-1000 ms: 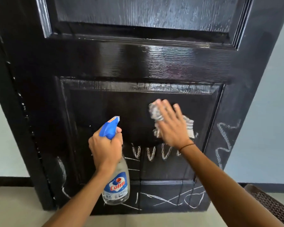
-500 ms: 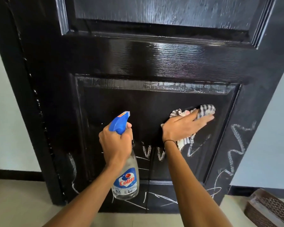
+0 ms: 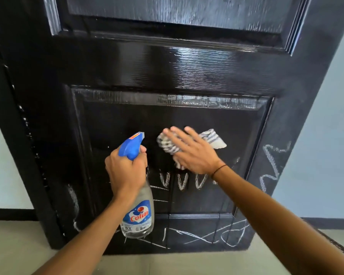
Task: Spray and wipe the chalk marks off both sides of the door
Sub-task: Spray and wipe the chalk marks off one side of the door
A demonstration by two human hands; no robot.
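Right hand flat, pressing checked cloth on glossy black door; left hand gripping spray bottle; chalk marks below; pale wall, tiled floor.

The clear plastic spray bottle is sitting left of the striped cloth, on the black wooden door, above white chalk marks.

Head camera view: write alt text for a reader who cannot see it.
A right hand presses a striped cloth flat against a black door, above white chalk marks. The left hand grips a spray bottle with a blue trigger head.
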